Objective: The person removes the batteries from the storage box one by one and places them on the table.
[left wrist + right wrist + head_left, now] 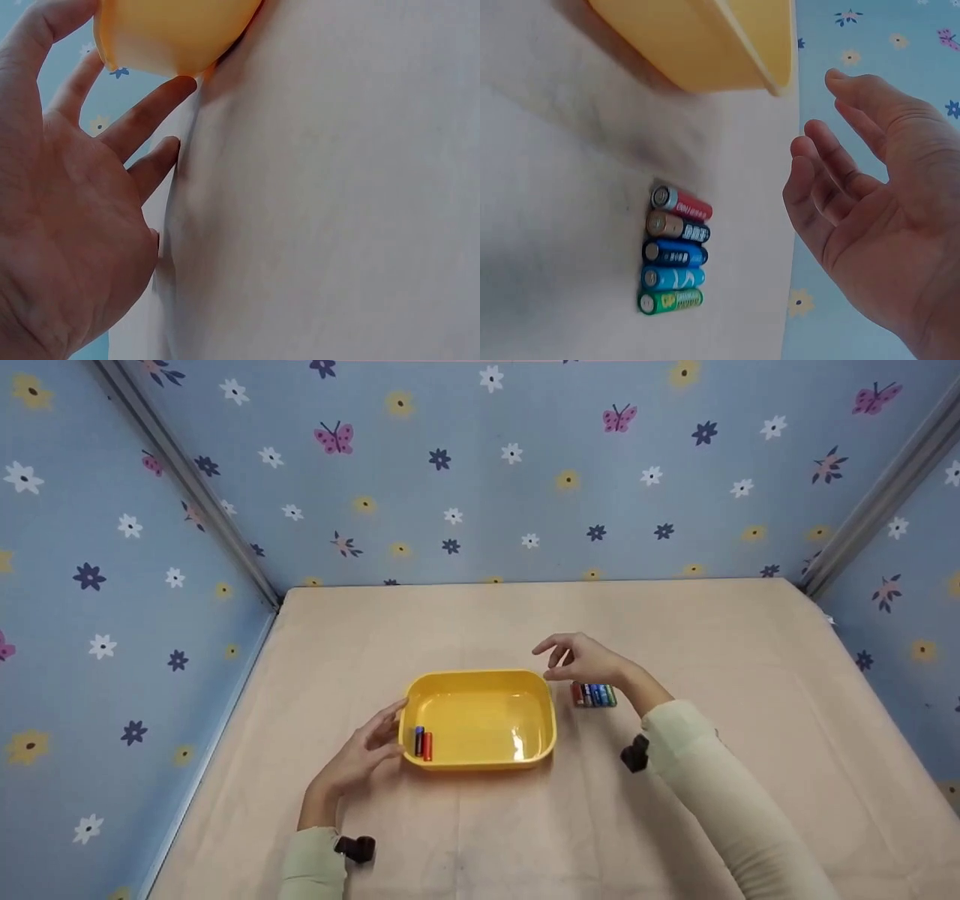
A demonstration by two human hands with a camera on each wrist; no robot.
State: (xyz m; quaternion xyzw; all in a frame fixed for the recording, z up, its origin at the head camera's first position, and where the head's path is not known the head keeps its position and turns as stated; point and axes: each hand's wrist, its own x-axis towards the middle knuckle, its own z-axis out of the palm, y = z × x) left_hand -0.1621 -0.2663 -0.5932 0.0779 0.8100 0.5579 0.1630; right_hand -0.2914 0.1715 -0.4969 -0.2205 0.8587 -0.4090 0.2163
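Flowered walls behind: left hand, spread wide, touches tray at 9 o'clock; right hand, loosely parted, at 2 o'clock near 5 batteries.

The tray is yellow, the batteries multicoloured, the wall blue with flowers.

Open way down into the yellow tray (two batteries at left)
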